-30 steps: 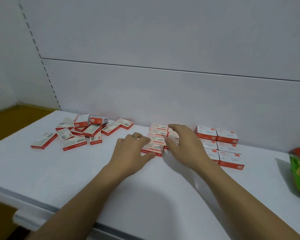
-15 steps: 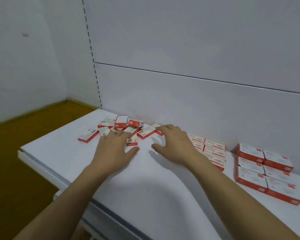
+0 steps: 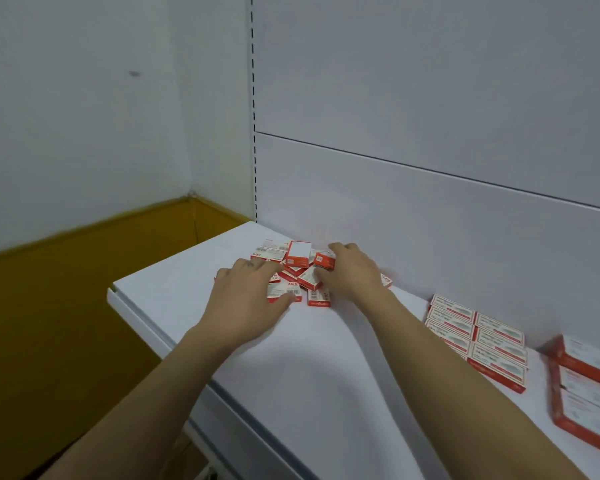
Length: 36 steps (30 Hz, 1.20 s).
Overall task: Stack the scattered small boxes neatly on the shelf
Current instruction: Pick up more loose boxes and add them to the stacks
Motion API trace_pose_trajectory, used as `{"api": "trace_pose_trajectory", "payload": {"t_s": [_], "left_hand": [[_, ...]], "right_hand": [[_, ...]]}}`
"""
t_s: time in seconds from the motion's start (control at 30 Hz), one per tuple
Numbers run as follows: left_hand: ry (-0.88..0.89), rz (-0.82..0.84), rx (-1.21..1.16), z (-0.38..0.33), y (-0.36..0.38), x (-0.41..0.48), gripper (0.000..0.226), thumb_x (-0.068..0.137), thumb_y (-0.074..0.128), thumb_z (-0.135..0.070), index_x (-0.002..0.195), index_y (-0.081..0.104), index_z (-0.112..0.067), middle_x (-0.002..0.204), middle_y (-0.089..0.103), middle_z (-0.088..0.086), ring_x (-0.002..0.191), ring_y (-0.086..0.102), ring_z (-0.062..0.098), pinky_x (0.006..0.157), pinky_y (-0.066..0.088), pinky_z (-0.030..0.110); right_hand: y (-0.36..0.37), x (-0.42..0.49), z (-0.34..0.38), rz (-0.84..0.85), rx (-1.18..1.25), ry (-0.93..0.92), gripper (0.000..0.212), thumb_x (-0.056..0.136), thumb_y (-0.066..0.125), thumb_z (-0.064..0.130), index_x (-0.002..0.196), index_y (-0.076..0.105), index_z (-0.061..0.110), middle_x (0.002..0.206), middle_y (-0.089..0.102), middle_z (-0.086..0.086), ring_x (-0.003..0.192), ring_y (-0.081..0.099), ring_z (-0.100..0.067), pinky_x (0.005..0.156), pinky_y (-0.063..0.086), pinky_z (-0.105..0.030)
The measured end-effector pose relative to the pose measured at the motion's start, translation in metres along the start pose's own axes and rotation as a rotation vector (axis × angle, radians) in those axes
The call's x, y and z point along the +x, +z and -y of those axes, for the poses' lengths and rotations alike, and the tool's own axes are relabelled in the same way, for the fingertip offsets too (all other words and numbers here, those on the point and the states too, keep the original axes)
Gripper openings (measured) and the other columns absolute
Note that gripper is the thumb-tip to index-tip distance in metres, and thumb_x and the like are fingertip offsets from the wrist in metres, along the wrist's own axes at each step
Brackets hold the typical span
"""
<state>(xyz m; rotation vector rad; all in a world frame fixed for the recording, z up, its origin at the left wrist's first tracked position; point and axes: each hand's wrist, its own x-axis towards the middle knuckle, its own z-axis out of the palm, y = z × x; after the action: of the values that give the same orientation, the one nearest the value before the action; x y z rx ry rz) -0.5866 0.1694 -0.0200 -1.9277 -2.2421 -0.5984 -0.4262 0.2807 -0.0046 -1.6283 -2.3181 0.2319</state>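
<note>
Part of the job looks done, I judge: neat rows of small boxes (image 3: pixel 482 330) lie on the shelf (image 3: pixel 326 375) at right, but the scattered pile (image 3: pixel 298 261) by the back panel (image 3: pixel 395 209) waits, my left hand (image 3: pixel 246 306) spread on it, the grip of my right hand (image 3: pixel 352 271) unclear.

Small boxes (image 3: pixel 293 268) – printed card, slight sheen; shelf (image 3: pixel 312 358) – smooth, matt white.

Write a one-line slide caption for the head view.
Left hand and right hand on a jumbled pile of small red-and-white boxes at the shelf end; neat rows lie further right.
</note>
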Motion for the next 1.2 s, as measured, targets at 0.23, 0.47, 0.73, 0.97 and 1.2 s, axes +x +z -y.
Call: {"api": "trace_pose_trajectory", "payload": {"t_s": [0.23, 0.47, 0.73, 0.97, 1.2], "left_hand": [[0.008, 0.027, -0.063, 0.005, -0.001, 0.003, 0.059, 0.084, 0.047, -0.065, 0.136, 0.045, -0.037, 0.144, 0.045, -0.008, 0.13, 0.04, 0.017, 0.106, 0.031, 0.045], [0.053, -0.017, -0.2, -0.008, -0.008, 0.007, 0.052, 0.084, 0.052, -0.061, 0.131, 0.047, -0.041, 0.141, 0.048, -0.009, 0.127, 0.04, 0.016, 0.103, 0.035, 0.043], [0.156, -0.019, -0.315, -0.058, -0.005, 0.007, 0.053, 0.085, 0.056, -0.055, 0.133, 0.045, -0.036, 0.134, 0.053, -0.007, 0.12, 0.046, 0.016, 0.096, 0.041, 0.038], [0.273, -0.009, -0.498, -0.131, 0.001, -0.007, 0.072, 0.078, 0.066, -0.053, 0.138, 0.029, -0.038, 0.134, 0.05, -0.006, 0.118, 0.046, 0.017, 0.095, 0.047, 0.042], [0.473, 0.014, -0.691, -0.202, 0.012, -0.032, 0.068, 0.074, 0.075, -0.042, 0.132, 0.039, -0.035, 0.124, 0.054, -0.011, 0.107, 0.051, 0.007, 0.088, 0.049, 0.029]], "right_hand": [[0.012, 0.017, 0.001, -0.088, -0.044, 0.03, 0.027, 0.09, 0.06, 0.039, 0.101, 0.053, 0.015, 0.101, 0.061, -0.005, 0.084, 0.055, -0.02, 0.067, 0.039, -0.031], [0.004, 0.007, -0.013, -0.194, 0.055, -0.034, 0.023, 0.092, 0.058, 0.037, 0.096, 0.057, 0.014, 0.092, 0.059, -0.001, 0.079, 0.052, -0.019, 0.067, 0.039, -0.03], [-0.039, -0.047, -0.049, -0.283, 0.642, 0.046, 0.007, 0.093, 0.059, 0.023, 0.096, 0.065, 0.023, 0.088, 0.07, 0.006, 0.072, 0.069, -0.008, 0.069, 0.058, -0.028], [-0.081, -0.118, -0.094, -0.239, 0.951, 0.134, 0.016, 0.094, 0.057, 0.011, 0.106, 0.064, 0.018, 0.093, 0.074, -0.003, 0.077, 0.073, -0.018, 0.07, 0.06, -0.03], [-0.115, -0.185, -0.139, -0.266, 1.125, 0.212, 0.023, 0.094, 0.053, 0.007, 0.112, 0.065, 0.014, 0.091, 0.076, -0.008, 0.08, 0.073, -0.026, 0.067, 0.059, -0.029]]}}
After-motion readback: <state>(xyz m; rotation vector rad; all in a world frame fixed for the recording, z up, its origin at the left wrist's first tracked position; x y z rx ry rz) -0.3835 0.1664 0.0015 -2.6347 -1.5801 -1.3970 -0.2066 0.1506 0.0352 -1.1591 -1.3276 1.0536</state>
